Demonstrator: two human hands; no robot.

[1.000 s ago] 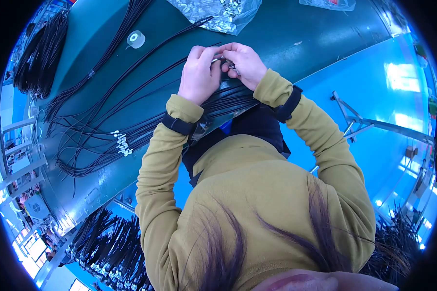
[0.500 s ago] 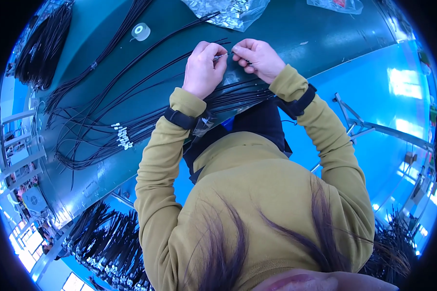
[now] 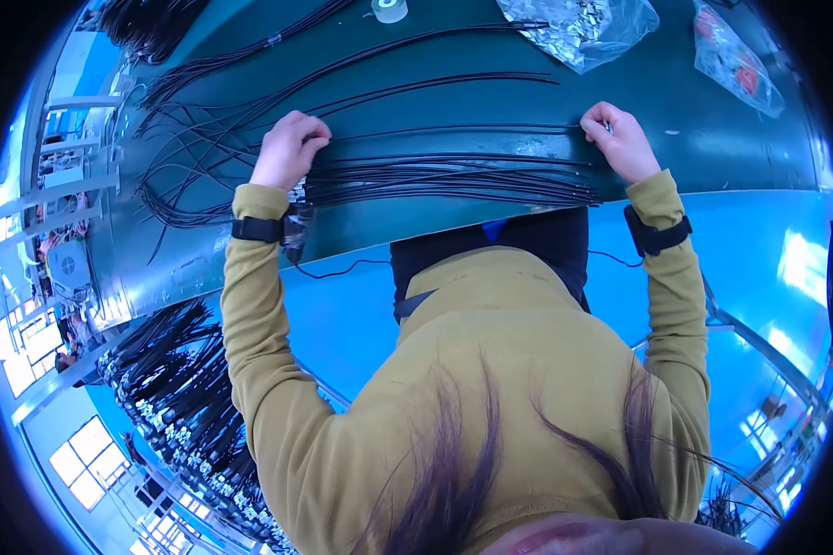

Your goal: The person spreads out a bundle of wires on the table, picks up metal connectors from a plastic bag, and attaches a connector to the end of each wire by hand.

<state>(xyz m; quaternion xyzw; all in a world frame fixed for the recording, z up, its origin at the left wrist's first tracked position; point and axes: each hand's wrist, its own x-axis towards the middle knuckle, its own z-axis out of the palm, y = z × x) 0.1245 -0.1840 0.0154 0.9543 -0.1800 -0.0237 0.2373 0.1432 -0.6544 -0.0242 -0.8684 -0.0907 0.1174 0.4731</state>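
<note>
A single thin black cable (image 3: 453,129) stretches left to right across the dark green tabletop (image 3: 416,231), held at both ends. The left hand (image 3: 289,148) is curled, fingers pressed together around the cable's left end, just above the left end of a thick bundle of black cables (image 3: 453,180). The right hand (image 3: 620,139) pinches the cable's right end between thumb and fingertips, just beyond the right end of that bundle. The bundle lies flat on the near part of the tabletop, between the two hands and just nearer than the held cable.

Farther back, more loose black cables (image 3: 250,65) fan out toward the far left, some curling off the left side. At the far edge sits a small whitish roll of tape (image 3: 391,9). To its right lies a clear plastic bag (image 3: 578,28) with small silvery parts inside, and farther right another clear bag (image 3: 736,60) holding something red (too small to make out).

Both wrists wear black straps over mustard-yellow sleeves. Below the tabletop on the near left, a mass of black cables with pale ends (image 3: 185,388) hangs over the blue floor.
</note>
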